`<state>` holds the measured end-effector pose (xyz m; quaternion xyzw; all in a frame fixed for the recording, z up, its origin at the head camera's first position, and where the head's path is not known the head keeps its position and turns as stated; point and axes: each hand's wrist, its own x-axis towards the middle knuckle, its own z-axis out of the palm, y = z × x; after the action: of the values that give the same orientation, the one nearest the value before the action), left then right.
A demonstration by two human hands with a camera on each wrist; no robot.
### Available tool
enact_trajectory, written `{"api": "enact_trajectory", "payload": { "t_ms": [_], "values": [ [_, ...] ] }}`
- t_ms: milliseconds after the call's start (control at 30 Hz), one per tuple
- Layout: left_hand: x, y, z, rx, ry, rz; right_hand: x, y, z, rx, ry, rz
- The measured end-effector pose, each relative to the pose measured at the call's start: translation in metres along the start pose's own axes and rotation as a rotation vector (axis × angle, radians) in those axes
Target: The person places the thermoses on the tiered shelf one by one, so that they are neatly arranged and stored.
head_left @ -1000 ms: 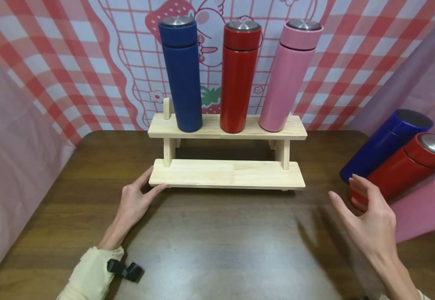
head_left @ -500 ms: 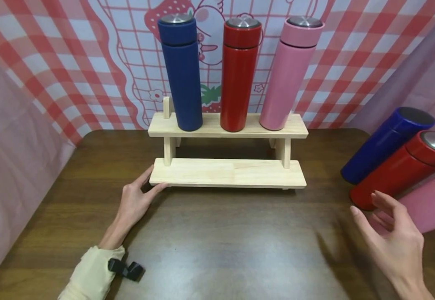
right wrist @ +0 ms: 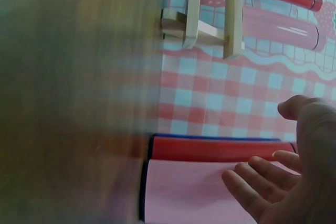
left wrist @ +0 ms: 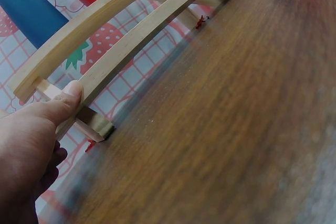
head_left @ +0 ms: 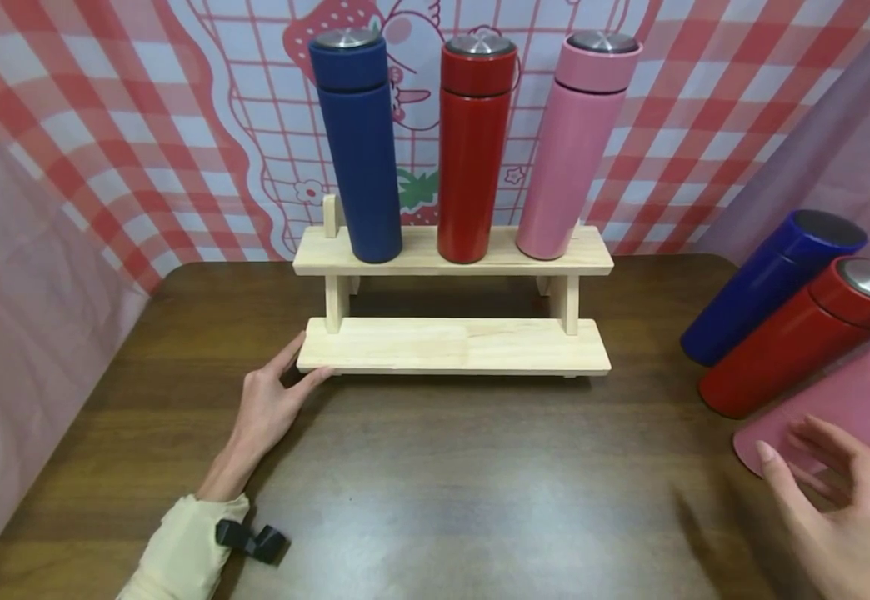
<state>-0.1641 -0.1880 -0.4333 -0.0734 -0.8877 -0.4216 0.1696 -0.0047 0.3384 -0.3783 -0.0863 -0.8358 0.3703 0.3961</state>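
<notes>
A two-tier wooden rack stands on the dark table. Upright on its top shelf are a blue flask, a red flask and a pink flask. My left hand lies flat with thumb and fingers touching the lower shelf's left corner. Three more flasks lean at the right: blue, red and pink. My right hand is open, fingers spread, just short of the leaning pink flask's base, holding nothing.
A red-and-white checked backdrop with a strawberry drawing hangs behind the rack. Pink cloth walls close in both sides. A small black clip sits at my left cuff. Bare wooden tabletop stretches in front of the rack.
My right hand has moved down and to the right, from beside the leaning red flask to the base of the leaning pink one. The left hand has stayed put.
</notes>
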Motion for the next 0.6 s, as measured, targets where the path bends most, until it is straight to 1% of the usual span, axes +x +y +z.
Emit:
{"api": "enact_trajectory", "payload": {
  "t_ms": [100, 167, 267, 333, 400, 467, 600],
  "values": [
    [0.0, 0.0, 0.0, -0.001, 0.0, 0.0, -0.002, 0.005, -0.002, 0.012, 0.042, 0.019],
    [0.0, 0.0, 0.0, -0.003, 0.0, 0.003, -0.003, 0.008, -0.003, 0.026, 0.079, 0.061],
    [0.001, 0.0, 0.001, -0.005, 0.001, 0.007, -0.003, 0.015, -0.007, 0.086, 0.132, 0.109],
    [0.001, 0.0, 0.001, -0.005, 0.0, 0.007, -0.002, 0.019, -0.009, 0.105, 0.162, 0.147],
    [0.001, 0.0, 0.001, -0.004, 0.001, 0.006, -0.001, 0.023, -0.011, 0.111, 0.182, 0.178],
    [0.001, 0.0, 0.001, -0.004, -0.001, 0.003, -0.001, 0.025, -0.013, 0.094, 0.194, 0.226],
    [0.001, 0.0, 0.001, -0.003, -0.003, 0.0, 0.001, 0.03, -0.015, 0.067, 0.197, 0.294]
  ]
}}
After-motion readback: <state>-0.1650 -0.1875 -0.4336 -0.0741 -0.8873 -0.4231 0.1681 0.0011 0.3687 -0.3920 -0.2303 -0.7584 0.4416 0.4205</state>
